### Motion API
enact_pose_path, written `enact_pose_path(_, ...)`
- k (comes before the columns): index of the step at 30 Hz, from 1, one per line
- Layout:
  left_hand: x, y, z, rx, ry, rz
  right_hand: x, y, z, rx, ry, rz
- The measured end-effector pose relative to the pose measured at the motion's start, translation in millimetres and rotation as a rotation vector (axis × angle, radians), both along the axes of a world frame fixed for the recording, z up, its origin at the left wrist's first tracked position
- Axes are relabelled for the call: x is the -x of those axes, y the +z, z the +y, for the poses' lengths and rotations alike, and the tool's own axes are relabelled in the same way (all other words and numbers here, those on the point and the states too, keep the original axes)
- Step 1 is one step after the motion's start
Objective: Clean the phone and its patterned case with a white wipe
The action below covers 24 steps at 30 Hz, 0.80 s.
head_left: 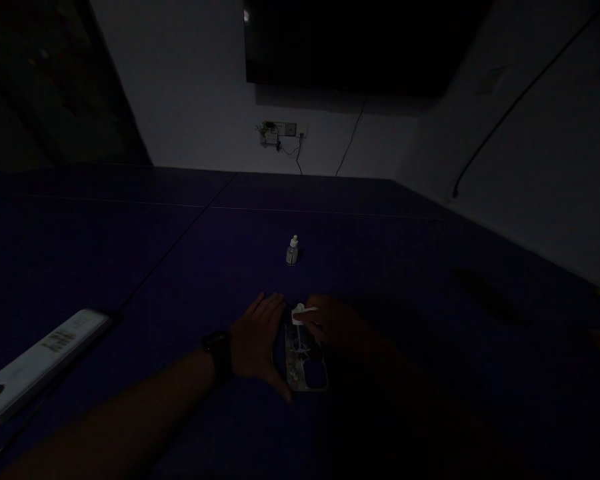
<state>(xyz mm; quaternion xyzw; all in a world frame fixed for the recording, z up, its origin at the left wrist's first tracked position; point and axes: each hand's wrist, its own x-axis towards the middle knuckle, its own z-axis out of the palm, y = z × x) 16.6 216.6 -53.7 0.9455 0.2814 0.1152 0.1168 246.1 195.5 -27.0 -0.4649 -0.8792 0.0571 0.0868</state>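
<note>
A phone case [291,378] with a camera cutout at its near end lies on the dark blue surface between my hands. My left hand [257,340] rests flat along its left side, fingers spread and thumb near its bottom corner; a dark watch [219,353] is on that wrist. Over the far end of the case, my right hand [327,319] is closed on a small white cap-like piece [298,313]. A pale thin line runs down from that piece; whether it is a stem or part of the case's pattern is unclear. Beyond them stands a small clear bottle [292,255] with a white top.
At the left lies a long white power strip-like device [45,357]. A dark screen [360,40] hangs on the back wall above sockets [285,129] with cables. The right wall carries a black cable [520,100]. The room is very dim.
</note>
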Motion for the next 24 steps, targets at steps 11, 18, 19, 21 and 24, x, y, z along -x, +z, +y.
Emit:
enact_pose_path(11,-0.5,0.2,-0.6,0.022,0.013,0.001,6.2,4.4,-21.9,0.011,0.252,-0.015)
enact_pose_path(18,-0.1,2.4,-1.3,0.018,0.017,0.004,-4.1,11.5,-45.6,0.098,0.429,-0.091)
enact_pose_path(19,-0.1,2.4,-1.2,0.019,0.015,0.006,-3.9,11.2,-43.1,0.097,0.388,-0.079)
enact_pose_path(21,-0.2,2.1,-1.0,0.022,0.013,0.007,-2.7,9.6,-33.5,0.078,0.285,-0.065)
enact_pose_path(24,-0.9,2.7,-0.8,0.026,0.01,0.011,0.3,6.3,-12.6,0.016,0.124,-0.067)
